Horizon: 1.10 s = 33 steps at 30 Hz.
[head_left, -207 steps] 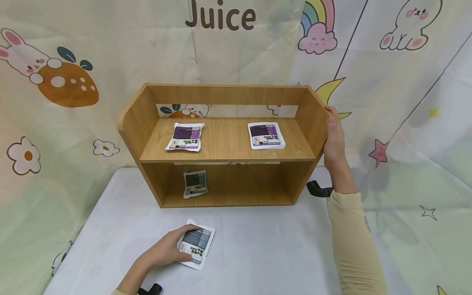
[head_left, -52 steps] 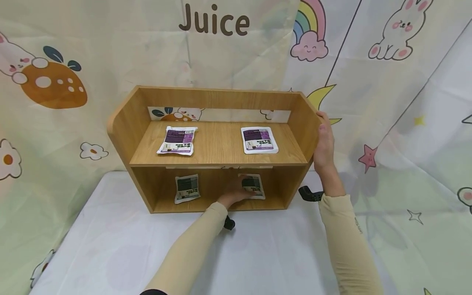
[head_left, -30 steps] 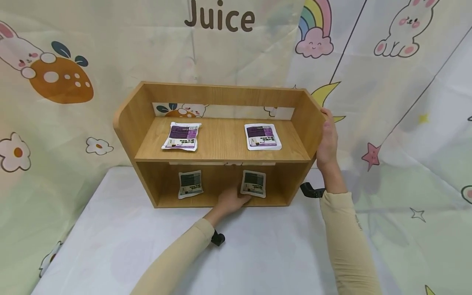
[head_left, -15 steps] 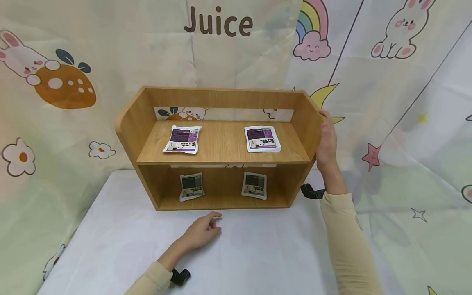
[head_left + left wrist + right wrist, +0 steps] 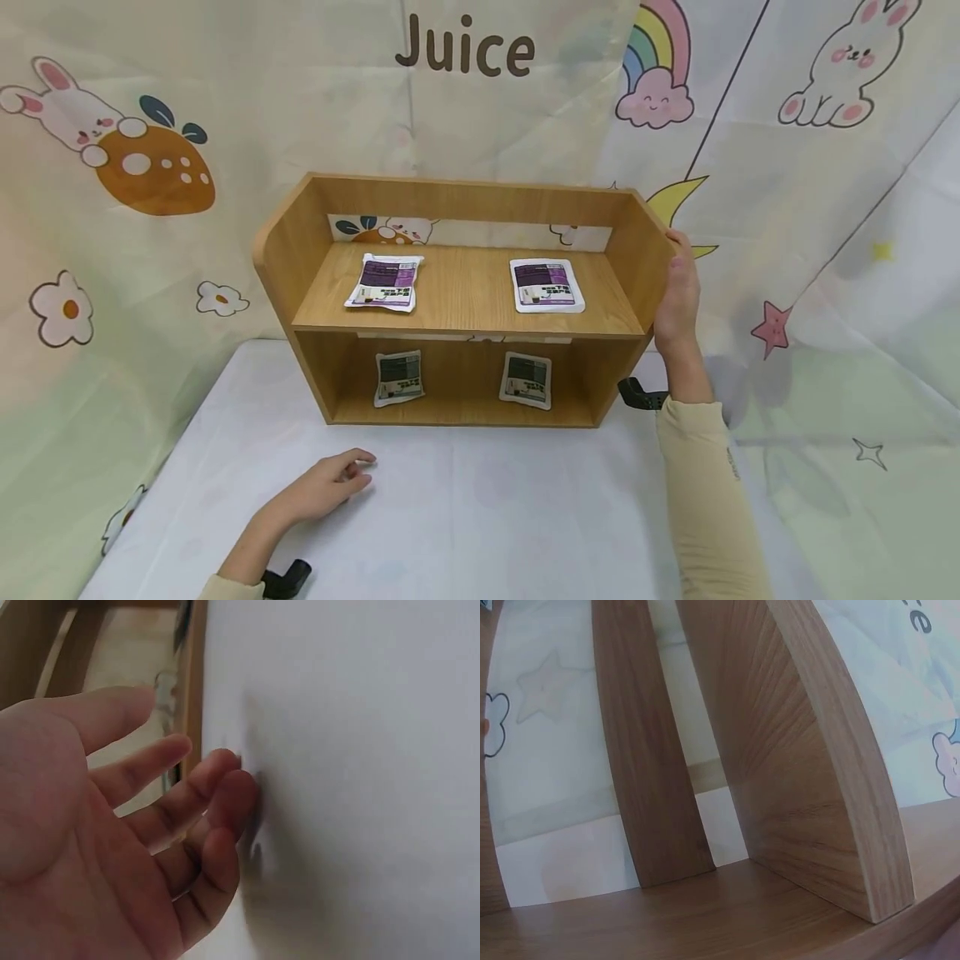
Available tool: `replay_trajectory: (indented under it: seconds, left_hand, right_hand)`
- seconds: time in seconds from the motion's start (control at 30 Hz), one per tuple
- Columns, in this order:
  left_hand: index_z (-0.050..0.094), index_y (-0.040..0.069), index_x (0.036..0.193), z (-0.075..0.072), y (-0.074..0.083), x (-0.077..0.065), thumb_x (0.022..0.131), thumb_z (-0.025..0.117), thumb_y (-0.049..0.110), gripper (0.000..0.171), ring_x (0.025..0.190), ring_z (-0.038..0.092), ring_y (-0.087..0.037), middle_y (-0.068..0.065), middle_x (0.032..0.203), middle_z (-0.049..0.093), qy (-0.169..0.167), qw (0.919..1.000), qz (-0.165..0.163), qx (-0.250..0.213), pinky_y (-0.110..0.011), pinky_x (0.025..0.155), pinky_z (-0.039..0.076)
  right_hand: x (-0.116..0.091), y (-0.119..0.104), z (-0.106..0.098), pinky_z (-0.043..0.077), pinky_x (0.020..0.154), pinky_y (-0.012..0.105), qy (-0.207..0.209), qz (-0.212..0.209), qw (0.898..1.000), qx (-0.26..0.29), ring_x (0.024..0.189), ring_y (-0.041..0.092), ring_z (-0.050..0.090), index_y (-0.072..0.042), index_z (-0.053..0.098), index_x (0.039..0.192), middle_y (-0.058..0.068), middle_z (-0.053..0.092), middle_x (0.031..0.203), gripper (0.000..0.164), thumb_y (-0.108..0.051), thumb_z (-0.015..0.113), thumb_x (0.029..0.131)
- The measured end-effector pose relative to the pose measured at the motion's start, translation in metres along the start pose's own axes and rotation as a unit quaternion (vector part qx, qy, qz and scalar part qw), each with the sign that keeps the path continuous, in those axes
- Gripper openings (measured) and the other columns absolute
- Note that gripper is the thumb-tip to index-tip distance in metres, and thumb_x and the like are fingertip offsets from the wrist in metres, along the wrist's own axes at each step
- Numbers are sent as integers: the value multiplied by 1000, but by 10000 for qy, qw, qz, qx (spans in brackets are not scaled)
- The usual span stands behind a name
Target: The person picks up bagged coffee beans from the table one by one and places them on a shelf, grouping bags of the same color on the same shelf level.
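Observation:
My left hand [image 5: 318, 487] hovers just above or touches the white table in front of the wooden shelf [image 5: 465, 329]. Its fingers are loosely bent and hold nothing; the left wrist view shows the bare palm [image 5: 45, 817]. My right hand [image 5: 677, 300] holds the shelf's right side panel at its outer edge, some fingers hidden. Two white packets with dark green labels lean in the lower compartment, a left packet [image 5: 399, 379] and a right packet [image 5: 526, 381]. On the upper board lie a left purple-labelled packet [image 5: 385, 282] and a right purple-labelled packet [image 5: 547, 285].
White cloth covers the table [image 5: 487, 508]. Behind the shelf hangs a printed curtain [image 5: 480, 117] with cartoon figures. The right wrist view shows a wooden panel [image 5: 780, 772] and a slat [image 5: 649, 765] of the shelf up close.
My left hand has moved the green-labelled packet from the table into the lower compartment's right part, let go and drawn back to the front left. My right hand has stayed on the shelf.

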<state>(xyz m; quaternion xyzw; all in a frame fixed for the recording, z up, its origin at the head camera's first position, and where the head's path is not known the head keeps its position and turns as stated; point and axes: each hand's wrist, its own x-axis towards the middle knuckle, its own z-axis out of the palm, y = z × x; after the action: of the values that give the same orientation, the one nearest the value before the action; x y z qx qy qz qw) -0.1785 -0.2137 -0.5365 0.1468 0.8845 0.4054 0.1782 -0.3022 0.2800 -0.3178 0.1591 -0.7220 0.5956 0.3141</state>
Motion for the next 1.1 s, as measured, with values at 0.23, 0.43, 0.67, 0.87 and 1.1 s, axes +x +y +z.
replay_trajectory:
  seconds: [0.23,0.43,0.67,0.87,1.1]
  left_hand:
    - [57,9,128,-15,-18,-17,100,56,31,36,70,56,-17,-3,95,61,144,9998,-109,-57,-29,61,47]
    - [60,11,124,-29,-14,-19,100,56,31,32,75,55,-14,0,97,61,319,9986,-17,428,-28,64,47]
    - [60,9,126,-55,-14,-23,97,62,25,33,92,58,-20,-4,107,61,669,9896,199,1258,-39,76,49]
    - [55,5,132,-71,-15,-25,94,65,20,42,115,53,-40,-17,126,55,1257,9777,310,1653,-57,90,44]
    - [46,2,139,-86,-17,-21,93,65,23,54,124,42,-44,-24,133,47,1701,9681,436,1785,-60,98,35]
  right_hand:
    - [-12,-22,3,35,93,34,-72,59,9999,-133,118,30,41,-11,40,143,17,43,135,43,-26,26,104]
    - [-8,-26,-2,34,92,35,-85,-36,10000,32,116,31,41,-10,42,141,21,42,134,44,-26,26,104]
    - [2,-3,-20,34,92,36,17,350,9991,-235,118,25,42,-23,42,144,9,45,135,44,-36,26,104]
    - [-4,-5,-31,30,108,48,-100,1062,9926,-578,133,25,36,-31,30,151,1,36,148,51,-48,31,103]
    - [-19,3,-49,44,92,30,-301,1159,9890,-871,117,22,50,-25,38,147,10,47,135,51,-48,20,105]
